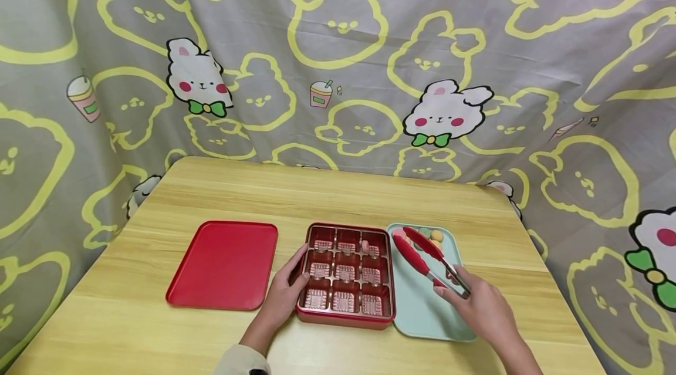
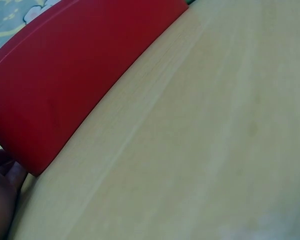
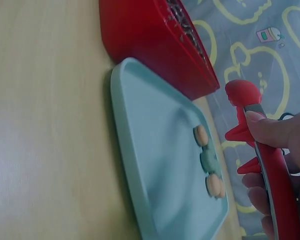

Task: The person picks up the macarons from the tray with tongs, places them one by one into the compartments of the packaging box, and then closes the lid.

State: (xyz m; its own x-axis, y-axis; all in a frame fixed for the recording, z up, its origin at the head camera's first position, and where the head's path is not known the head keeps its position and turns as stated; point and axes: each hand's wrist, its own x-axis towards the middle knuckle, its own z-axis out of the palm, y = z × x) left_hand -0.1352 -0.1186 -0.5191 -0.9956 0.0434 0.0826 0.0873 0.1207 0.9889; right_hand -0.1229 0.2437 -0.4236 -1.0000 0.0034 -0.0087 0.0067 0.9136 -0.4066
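Note:
My right hand [image 1: 483, 304] grips a pair of red-tipped tongs [image 3: 277, 185], whose two arms stand spread apart over the far part of a pale green tray [image 1: 422, 310]. Several macarons lie there, among them a yellow one [image 1: 436, 235] and a green one [image 3: 209, 161]; the tongs partly cover the pink ones. To the tray's left sits a red box [image 1: 345, 321] with a nine-compartment insert. One pink macaron [image 1: 365, 247] stands in its far right compartment. My left hand [image 1: 285, 293] rests against the box's left side, fingers along the wall and thumb at the rim.
A flat red lid [image 1: 224, 266] lies on the wooden table [image 1: 253, 187] to the left of the box. A grey curtain [image 1: 253, 29] with yellow outlines and white rabbit prints hangs behind the table and along its sides.

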